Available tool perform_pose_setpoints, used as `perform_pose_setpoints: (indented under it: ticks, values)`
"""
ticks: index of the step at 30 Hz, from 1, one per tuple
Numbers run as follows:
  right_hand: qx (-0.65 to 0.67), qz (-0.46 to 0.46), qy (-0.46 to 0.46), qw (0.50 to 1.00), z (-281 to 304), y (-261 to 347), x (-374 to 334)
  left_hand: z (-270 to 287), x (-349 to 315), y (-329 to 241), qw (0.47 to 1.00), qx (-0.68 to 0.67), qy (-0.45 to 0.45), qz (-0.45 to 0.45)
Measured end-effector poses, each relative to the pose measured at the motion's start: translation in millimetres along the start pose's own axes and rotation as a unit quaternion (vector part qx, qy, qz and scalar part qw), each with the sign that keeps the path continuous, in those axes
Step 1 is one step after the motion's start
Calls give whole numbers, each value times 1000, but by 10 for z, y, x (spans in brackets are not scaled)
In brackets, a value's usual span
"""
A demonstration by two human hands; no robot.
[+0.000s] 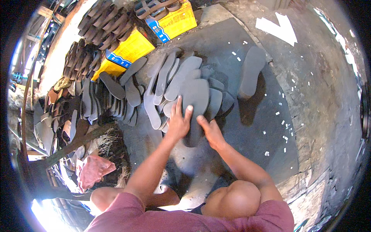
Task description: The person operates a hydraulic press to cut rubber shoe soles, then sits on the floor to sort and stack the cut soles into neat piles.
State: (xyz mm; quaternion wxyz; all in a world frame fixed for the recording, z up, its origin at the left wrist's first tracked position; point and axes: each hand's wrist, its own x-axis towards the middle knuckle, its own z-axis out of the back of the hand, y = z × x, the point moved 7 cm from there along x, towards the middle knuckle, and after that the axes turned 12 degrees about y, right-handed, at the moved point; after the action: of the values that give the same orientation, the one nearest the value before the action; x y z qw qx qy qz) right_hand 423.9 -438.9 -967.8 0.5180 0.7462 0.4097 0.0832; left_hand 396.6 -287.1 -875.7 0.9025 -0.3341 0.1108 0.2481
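Currently, two hands are touching one grey shoe sole point(198, 94) at the clock's centre. The left hand point(181, 123) is extending its fingers straight along it; the right hand point(211, 132) is resting its thumb at the near edge, its other fingers mostly hiding, so I cannot tell whether they are gripping. At least ten overlapping soles point(181, 82) are fanning from nine to three o'clock. One separate sole point(252, 71) is sitting at two. Two yellow-and-blue boxes point(178, 22) are standing toward ten and eleven; one pink cloth point(94, 170) is lying at eight.
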Motion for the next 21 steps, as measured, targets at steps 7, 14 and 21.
perform_pose_setpoints:
  ticks: [7, 14, 21]
  values:
    - [17, -35, -17, 999, 170, 428, -392, -339, -277, 262, 972, -233, 13, -38]
    - [24, -61, -20, 998, 334, 497, -793, -678, -614, -145, 937, -340, 81, -15]
    - [36, -41, 24, 998, 488, 562, -1110, -1040, -872, -141, 776, -594, 197, 81]
